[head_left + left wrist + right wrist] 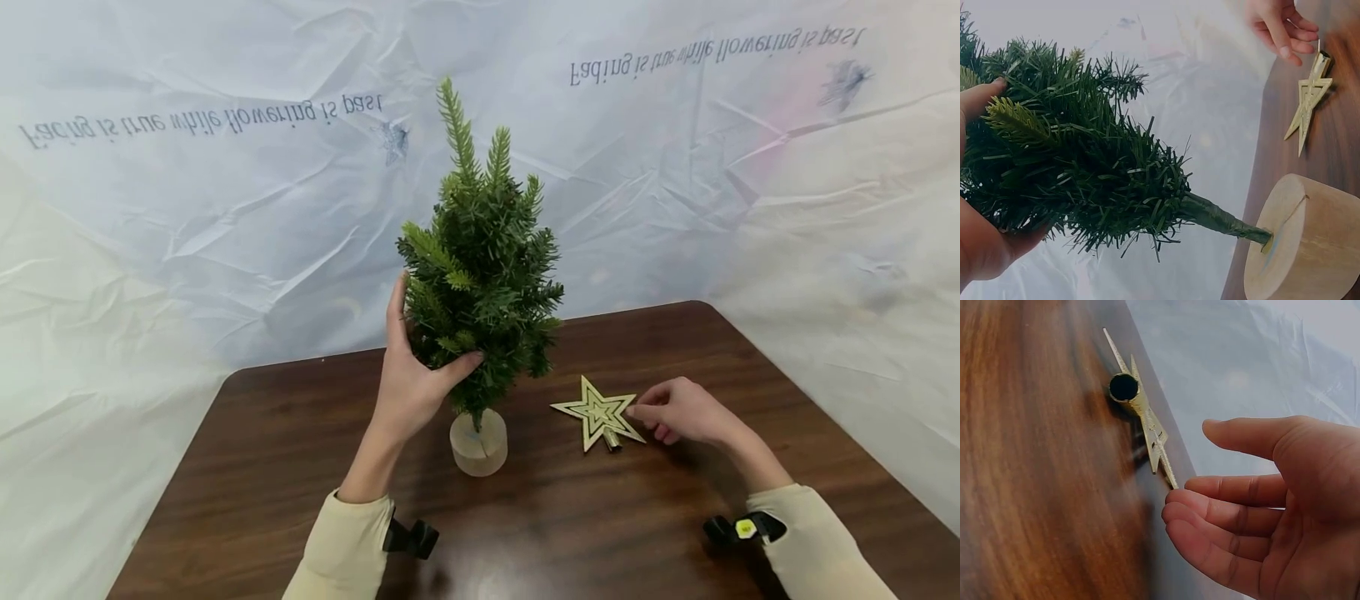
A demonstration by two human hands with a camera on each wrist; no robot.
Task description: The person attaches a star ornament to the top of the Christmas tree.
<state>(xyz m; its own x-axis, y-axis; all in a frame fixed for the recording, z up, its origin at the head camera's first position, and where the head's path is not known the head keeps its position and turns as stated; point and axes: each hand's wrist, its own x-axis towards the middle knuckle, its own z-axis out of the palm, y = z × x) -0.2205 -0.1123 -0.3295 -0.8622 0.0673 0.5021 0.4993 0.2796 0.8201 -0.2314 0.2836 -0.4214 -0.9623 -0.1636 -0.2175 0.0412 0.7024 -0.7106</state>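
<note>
A small artificial Christmas tree (487, 275) stands upright on its round wooden base (478, 446), which shows large in the left wrist view. My left hand (412, 379) grips the green foliage from the left, thumb in front and fingers partly hidden by the branches. To the right of the base lies a gold glittery star tree topper (597, 413) with a short hollow tube (1124, 387). My right hand (686, 410) is beside the star's right points. In the right wrist view its thumb stands apart from the loosely bent fingers (1229, 519), with nothing between them.
Tree and star are on a dark brown wooden table (300, 475). Pale wrinkled sheeting (285, 225) printed with lettering hangs behind the table and along its sides. Each wrist carries a black strap-on device (411, 537).
</note>
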